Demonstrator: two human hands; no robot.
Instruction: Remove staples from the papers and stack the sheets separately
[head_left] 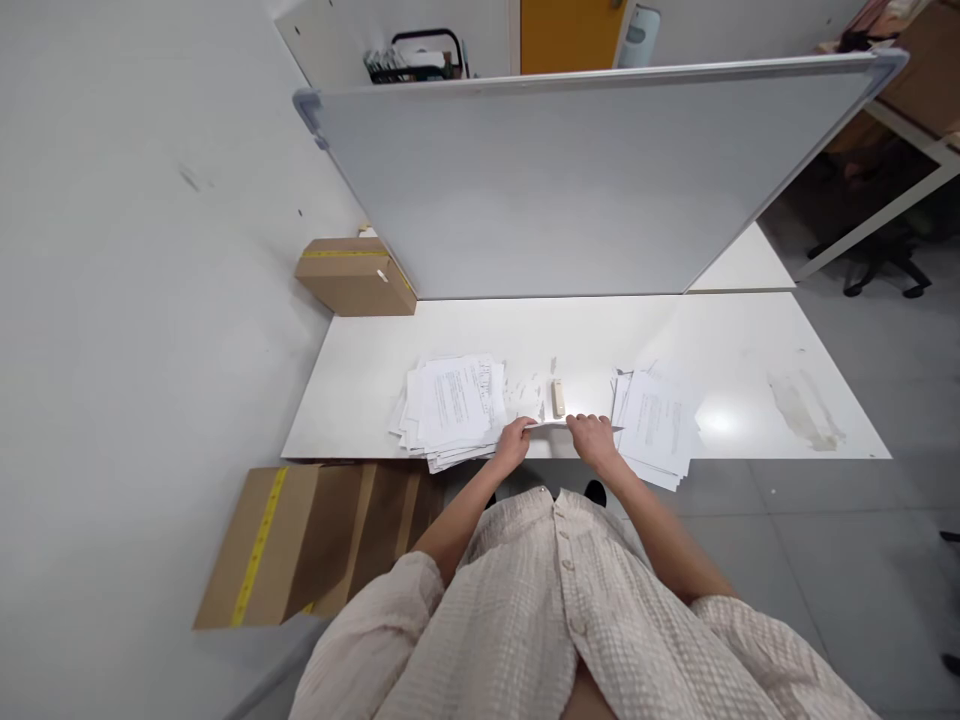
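Note:
Both hands grip a thin set of paper sheets (550,425), seen nearly edge-on at the front edge of the white table. My left hand (514,443) is closed on its left end, and my right hand (592,440) is closed on the right end. Just beyond the sheets lies a small beige object (558,398), shaped like a stapler. A messy stack of printed papers (456,405) is left of my left hand. Beside my right hand is a smaller fanned pile of printed papers (657,420). How many sheets I hold cannot be made out.
A whiteboard panel (555,190) rises along the back of the white table (750,370). One cardboard box (360,280) stands at the table's back left corner. More cardboard boxes (274,540) are on the floor at the left, near a wall. Grey stains mark the tabletop.

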